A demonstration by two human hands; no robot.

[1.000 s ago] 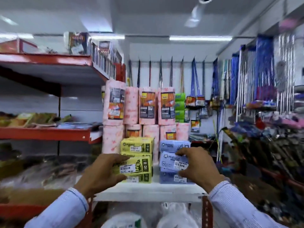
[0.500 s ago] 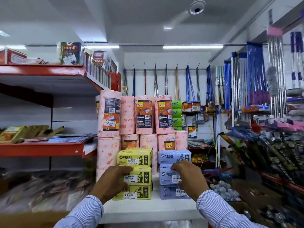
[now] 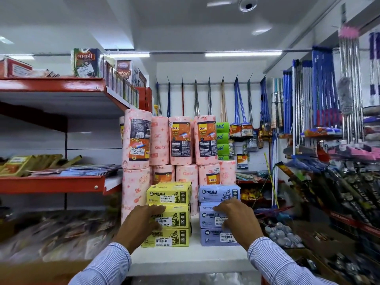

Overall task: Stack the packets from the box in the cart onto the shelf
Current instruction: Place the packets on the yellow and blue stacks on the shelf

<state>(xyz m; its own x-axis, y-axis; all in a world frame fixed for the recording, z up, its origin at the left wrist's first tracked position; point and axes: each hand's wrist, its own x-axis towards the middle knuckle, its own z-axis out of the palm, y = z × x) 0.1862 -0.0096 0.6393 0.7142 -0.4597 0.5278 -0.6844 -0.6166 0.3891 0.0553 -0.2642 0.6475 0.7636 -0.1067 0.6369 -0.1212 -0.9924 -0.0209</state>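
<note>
Two three-high stacks on the white shelf [image 3: 185, 260], long axes sideways, labels forward; left hand [image 3: 139, 223] flat against yellow packets [image 3: 168, 217]; right hand [image 3: 236, 219] flat against blue packets [image 3: 213, 218], neither gripping.

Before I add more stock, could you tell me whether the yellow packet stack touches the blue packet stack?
Apart. The head view shows a strip of white shelf between the yellow packet stack and the blue packet stack.
</note>
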